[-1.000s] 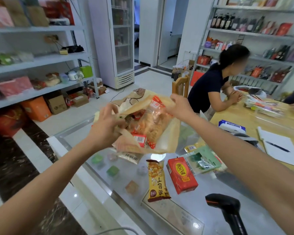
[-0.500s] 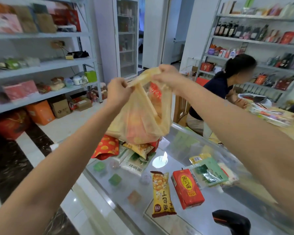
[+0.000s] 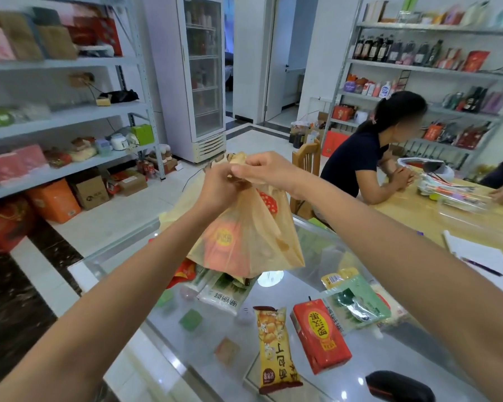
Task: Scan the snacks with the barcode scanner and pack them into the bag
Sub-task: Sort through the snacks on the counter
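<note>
1. While the left hand (image 3: 218,187) and the right hand (image 3: 262,169) meet in front of the chest, their fingers curl tight and pinch the gathered mouth of the bag (image 3: 244,239); the two hands touch, with no slack between them.
2. The bag, thin and translucent tan, hangs free below that pinch, clear of the glass, with red and orange packs showing through its side.
3. Risk at the neck, as I judge it: all the weight hangs from bunched film, so a sharp tug or a box corner could split it or slip one handle loose.
4. Risk below: the bag's bottom swings just above the white-green packet (image 3: 224,294) and the red packet (image 3: 183,272), and lowering it carelessly could push them toward the counter edge.
5. Risk to the task: the yellow snack pack (image 3: 276,349), the red box (image 3: 320,335) and the green packet (image 3: 355,306) lie unpacked, so closing the bag now would leave them out.
6. The barcode scanner (image 3: 395,385) sits at the near edge, only partly in view.
7. All this rests on a glass counter (image 3: 369,361), glossy and likely slick.
8. Beyond it, a seated person (image 3: 360,158) leans on a wooden table (image 3: 418,216); stocked shelves (image 3: 64,117) line the walls beside a glass-door fridge (image 3: 198,76).
</note>
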